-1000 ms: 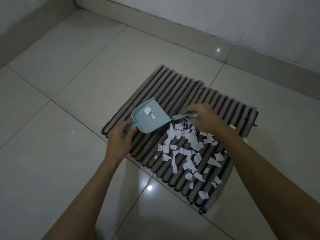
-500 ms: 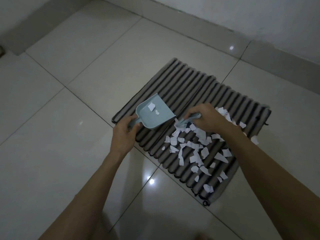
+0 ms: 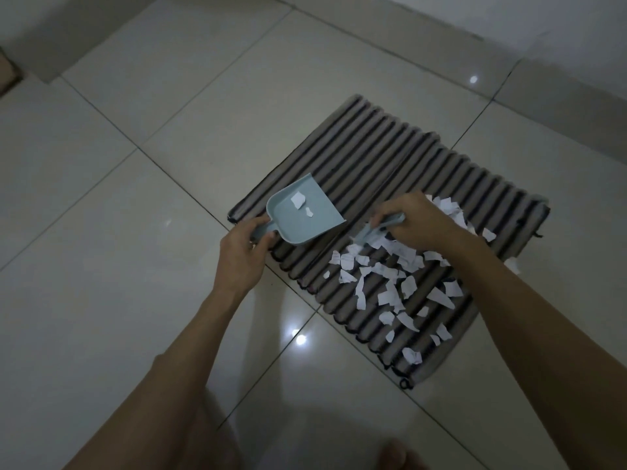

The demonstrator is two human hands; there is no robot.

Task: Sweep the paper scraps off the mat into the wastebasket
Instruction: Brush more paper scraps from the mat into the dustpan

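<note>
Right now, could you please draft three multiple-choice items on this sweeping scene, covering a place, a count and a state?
1. Where does the pale blue plastic dustpan sit?
A. on the striped ribbed mat
B. on the bare tiled floor
C. against the wall

2. How many white paper scraps lie inside the dustpan?
A. none
B. two
C. a dozen

3. What is the right hand doing?
A. resting open
B. gripping the small blue brush
C. pinching one scrap

Answers: 1 A, its pan lies on the mat's ribs, handle in the left hand. 2 B, two pieces show in the pan. 3 B, the fingers curl round the brush handle.
</note>
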